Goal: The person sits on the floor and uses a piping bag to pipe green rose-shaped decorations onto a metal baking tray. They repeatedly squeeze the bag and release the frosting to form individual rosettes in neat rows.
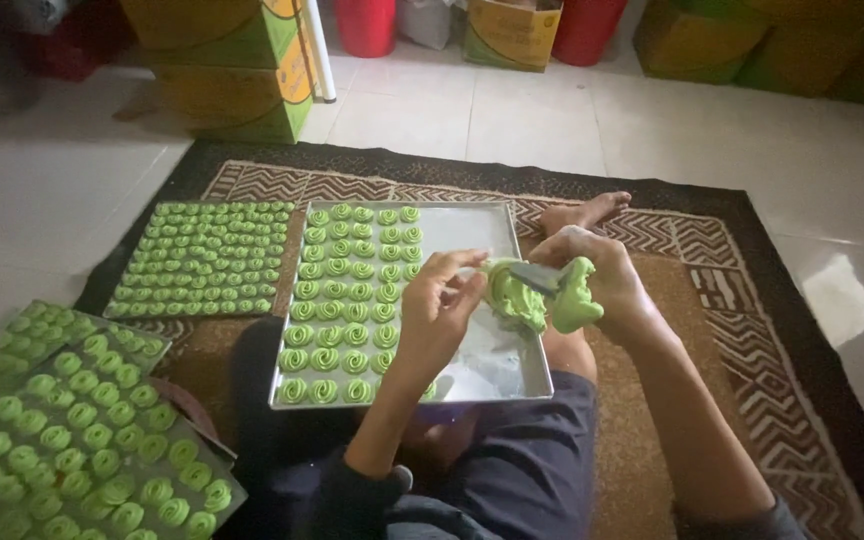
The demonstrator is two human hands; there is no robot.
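Observation:
My right hand (607, 275) grips a piping bag (542, 295) filled with green dough, with a dark clip across it. My left hand (439, 305) pinches the bag's tip end with its fingers. Both hands hover over a metal baking tray (497, 375) resting on my lap. The tray's left half holds rows of piped green swirl cookies (347, 290); its right half is bare metal.
A full tray of green swirls (202, 255) lies on the patterned rug (772, 340) to the left. Two more filled trays (72, 440) sit at the lower left. Cardboard boxes (242, 70) and red buckets (367, 25) stand on the tiled floor behind. My bare foot (587, 212) rests beyond the tray.

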